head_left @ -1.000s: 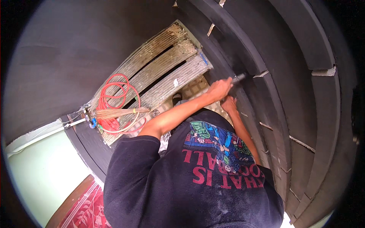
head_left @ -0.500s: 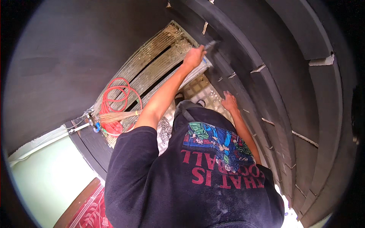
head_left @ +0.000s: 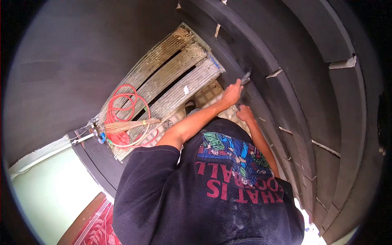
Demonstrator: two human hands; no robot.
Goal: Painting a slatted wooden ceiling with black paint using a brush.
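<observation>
My left hand point(head_left: 232, 93) reaches across to the dark-grey stepped wall point(head_left: 261, 102), its fingers closed round a small brush-like tool point(head_left: 246, 76) with a dark tip. That tip is at the face of a low ledge. Nearer to me, my right hand point(head_left: 245, 113) is beside the same wall with its fingers curled. A small dark thing point(head_left: 238, 107) shows at those fingers, too little to name. Pale unpainted patches, such as a light strip point(head_left: 274, 73), mark the ledges' joints.
Left of my arms lies a ribbed, dirt-spattered slatted platform point(head_left: 171, 65). On it are a coiled red hose point(head_left: 132, 98) and a straw broom point(head_left: 126, 125). A pipe with a blue-handled tap point(head_left: 102, 136) sits at the left. Patterned tiles point(head_left: 210, 93) show near my feet.
My left hand has come from the platform's far corner nearer to me and rightward along the wall, with the tool in it. My right hand's fingers have curled in, staying about where it was.
</observation>
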